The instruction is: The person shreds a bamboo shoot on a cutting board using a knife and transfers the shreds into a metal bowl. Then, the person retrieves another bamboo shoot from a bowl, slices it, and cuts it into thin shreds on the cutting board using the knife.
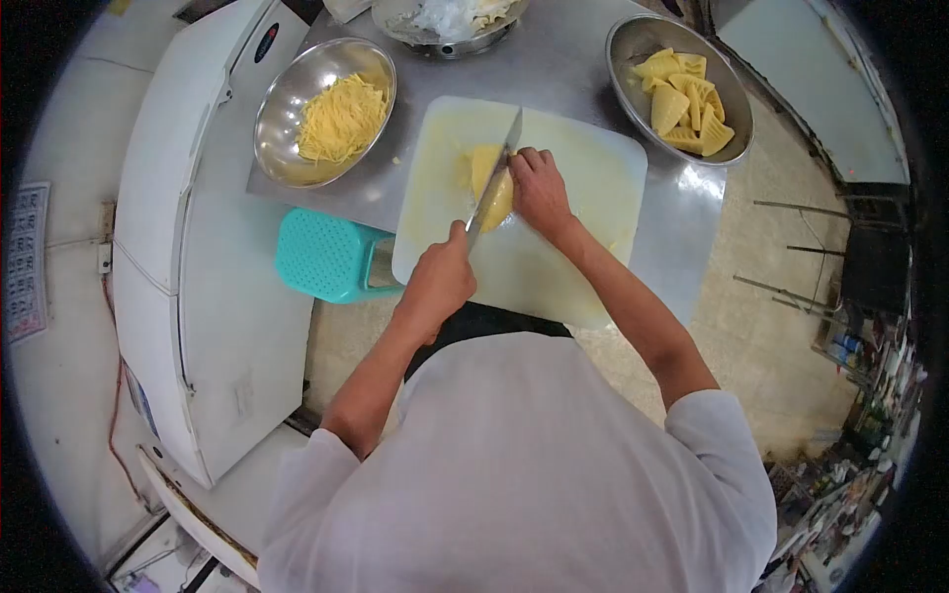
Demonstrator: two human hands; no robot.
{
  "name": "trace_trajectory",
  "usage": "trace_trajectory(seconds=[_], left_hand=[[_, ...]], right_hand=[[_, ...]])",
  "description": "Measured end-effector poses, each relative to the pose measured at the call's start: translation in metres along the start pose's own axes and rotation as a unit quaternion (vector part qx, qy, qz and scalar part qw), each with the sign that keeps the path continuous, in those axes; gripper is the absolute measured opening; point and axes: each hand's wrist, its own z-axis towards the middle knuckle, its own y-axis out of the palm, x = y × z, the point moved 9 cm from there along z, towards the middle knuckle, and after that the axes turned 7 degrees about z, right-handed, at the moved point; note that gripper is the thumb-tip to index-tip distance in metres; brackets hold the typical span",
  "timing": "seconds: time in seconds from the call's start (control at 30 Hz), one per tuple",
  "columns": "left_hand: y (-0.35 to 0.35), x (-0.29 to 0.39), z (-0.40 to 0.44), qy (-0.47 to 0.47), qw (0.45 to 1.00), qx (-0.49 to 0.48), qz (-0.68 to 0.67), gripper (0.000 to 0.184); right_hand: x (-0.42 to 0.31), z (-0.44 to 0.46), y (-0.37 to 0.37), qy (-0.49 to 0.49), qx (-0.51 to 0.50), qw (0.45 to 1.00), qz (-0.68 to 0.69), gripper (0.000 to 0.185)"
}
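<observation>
My left hand is closed round the handle of a kitchen knife, whose long blade points away from me across the white cutting board. My right hand has its fingers bent and pressed together on a yellow bamboo shoot piece, right beside the blade. More yellow bamboo shoot lies on the other side of the knife, to its left. The fingertips of my right hand are partly hidden.
A steel bowl of yellow shreds stands at the left, and another steel bowl with bamboo shoot chunks at the right. A third bowl sits at the back. A turquoise stool and a white freezer are on my left.
</observation>
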Motion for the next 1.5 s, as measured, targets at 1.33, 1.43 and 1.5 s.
trace_trajectory(seconds=[1.33, 1.43, 1.5], left_hand=[[0.020, -0.006, 0.000, 0.032, 0.998, -0.022, 0.046, 0.049], [0.000, 0.004, -0.013, 0.010, 0.999, -0.021, 0.023, 0.048], [0.030, -0.016, 0.001, 0.021, 0.999, -0.022, 0.045, 0.047]], right_hand=[[0.004, -0.016, -0.005, 0.002, 0.007, 1.000, 0.006, 0.029], [0.005, -0.019, -0.006, -0.002, -0.002, 1.000, 0.004, 0.032], [0.007, -0.016, -0.005, 0.002, 0.000, 1.000, -0.002, 0.033]])
